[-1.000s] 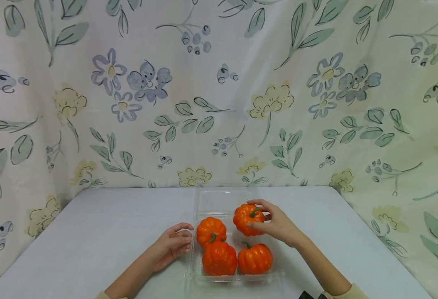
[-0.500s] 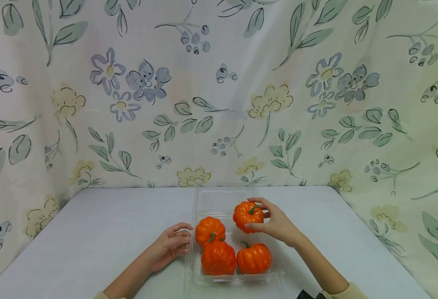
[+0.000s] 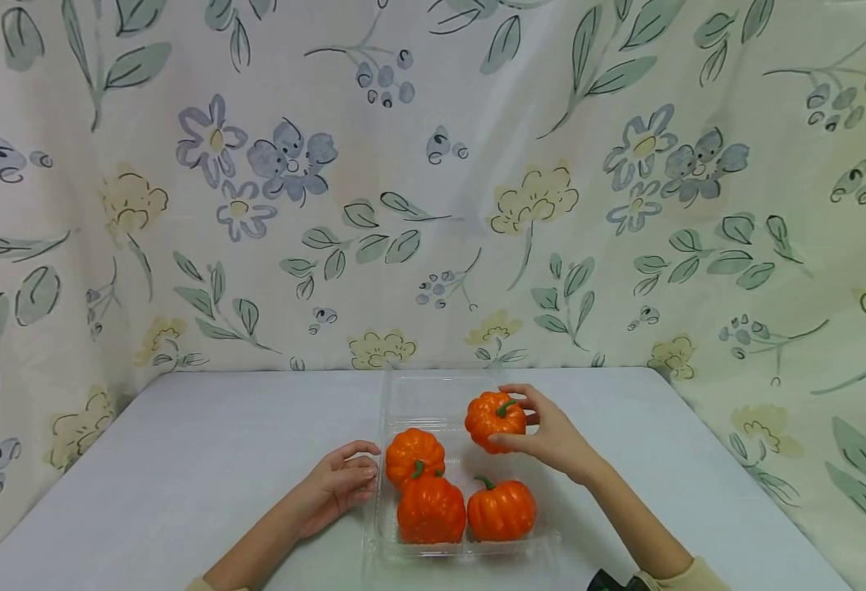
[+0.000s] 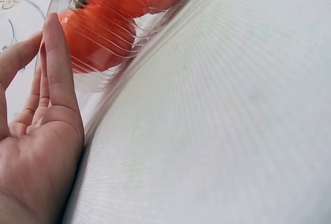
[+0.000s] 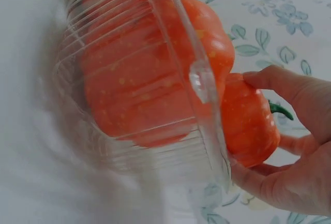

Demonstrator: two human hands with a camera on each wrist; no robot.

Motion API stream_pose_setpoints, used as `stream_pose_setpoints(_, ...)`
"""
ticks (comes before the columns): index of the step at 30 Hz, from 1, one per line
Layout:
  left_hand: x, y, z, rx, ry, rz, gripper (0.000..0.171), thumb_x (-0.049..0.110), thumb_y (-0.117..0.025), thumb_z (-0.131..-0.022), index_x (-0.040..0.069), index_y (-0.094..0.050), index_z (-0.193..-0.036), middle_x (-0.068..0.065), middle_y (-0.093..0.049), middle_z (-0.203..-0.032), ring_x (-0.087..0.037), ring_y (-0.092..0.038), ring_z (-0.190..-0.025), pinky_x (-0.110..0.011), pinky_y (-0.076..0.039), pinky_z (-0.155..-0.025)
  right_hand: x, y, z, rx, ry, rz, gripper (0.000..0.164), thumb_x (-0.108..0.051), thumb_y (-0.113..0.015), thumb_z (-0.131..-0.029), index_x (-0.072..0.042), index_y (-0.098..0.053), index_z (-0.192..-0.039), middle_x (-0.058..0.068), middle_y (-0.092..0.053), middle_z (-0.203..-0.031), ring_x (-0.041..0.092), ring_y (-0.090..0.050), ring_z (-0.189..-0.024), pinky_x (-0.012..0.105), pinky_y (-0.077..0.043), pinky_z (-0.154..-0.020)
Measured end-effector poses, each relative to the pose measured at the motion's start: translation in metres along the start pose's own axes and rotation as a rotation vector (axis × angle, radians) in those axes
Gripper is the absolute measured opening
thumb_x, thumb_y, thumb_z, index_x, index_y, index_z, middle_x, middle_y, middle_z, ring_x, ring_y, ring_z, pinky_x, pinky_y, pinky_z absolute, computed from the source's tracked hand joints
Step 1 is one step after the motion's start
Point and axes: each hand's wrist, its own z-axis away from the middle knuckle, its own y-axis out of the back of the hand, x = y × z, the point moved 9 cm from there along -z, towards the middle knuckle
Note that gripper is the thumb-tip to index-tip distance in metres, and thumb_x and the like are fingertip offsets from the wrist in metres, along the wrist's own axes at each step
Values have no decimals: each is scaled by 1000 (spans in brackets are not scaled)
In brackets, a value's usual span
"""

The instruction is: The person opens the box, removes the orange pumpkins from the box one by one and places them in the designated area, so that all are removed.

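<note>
A pale, plain tabletop (image 3: 240, 435) stretches back to a hanging curtain (image 3: 433, 246) printed with blue and yellow flowers, green leaves and berry sprigs, which also runs along both sides. A clear plastic box (image 3: 469, 552) rests on the table with its ribbed walls showing, its see-through lid (image 3: 440, 394) folded open behind it. Inside sit three orange toy pumpkins: a back-left pumpkin (image 3: 412, 451), a front-left pumpkin (image 3: 430, 515) that partly hides it, and a front-right pumpkin (image 3: 502, 513) with its green stem tilted to the left. The held pumpkin (image 3: 492, 423) is at the back right of the box, gripped by the right hand (image 3: 551, 435), whose thumb and fingers press its opposite sides, the green stem between them; whether its underside touches the box cannot be told. The left hand (image 3: 340, 488) is just beside the box's left wall, fingers extended and thumb a little apart, holding nothing; whether the fingertips touch the plastic is unclear. Beige sleeves (image 3: 687, 574) show at the lower edge.
</note>
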Motion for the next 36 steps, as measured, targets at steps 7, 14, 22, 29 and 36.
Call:
stream_pose_setpoints(7,1,-2,0,-4,8,4,20,2,-53,-108,13,-53,-125,6,-69,-98,-6,-70,-87,-20,-60,-82,1,10,-1,23,-5,3,70,-19,-84,-89,-6,-49,-149,28,-56,-141,36,-62,-115,44,-63,-86)
stream_pose_setpoints(14,2,-4,0,-12,10,18,20,2,-52,-108,13,-52,-124,6,-68,-98,-6,-70,-87,-20,-60,-81,5,18,-3,43,-21,3,71,-21,-84,-90,-7,-48,-150,28,-55,-144,36,-62,-116,43,-63,-87)
stream_pose_setpoints(22,-1,-2,1,-20,30,7,20,6,-52,-109,14,-49,-127,6,-68,-99,-6,-68,-87,-19,-60,-81,7,27,-2,72,-14,25,72,-20,-83,-91,-5,-46,-152,31,-52,-147,40,-61,-118,44,-62,-87)
stream_pose_setpoints(29,-2,-5,1,-79,10,7,26,0,-48,-108,15,-45,-129,7,-68,-101,-6,-69,-89,-19,-60,-81,17,36,-5,105,-60,43,72,-24,-82,-92,-7,-45,-153,30,-50,-150,44,-58,-124,44,-62,-91)
stream_pose_setpoints(36,1,-10,2,-90,11,21,22,2,-49,-108,15,-46,-126,7,-68,-100,-7,-69,-86,-21,-60,-82,22,42,-7,111,-57,31,74,-23,-80,-93,-5,-42,-154,33,-49,-149,44,-58,-122,44,-62,-89)
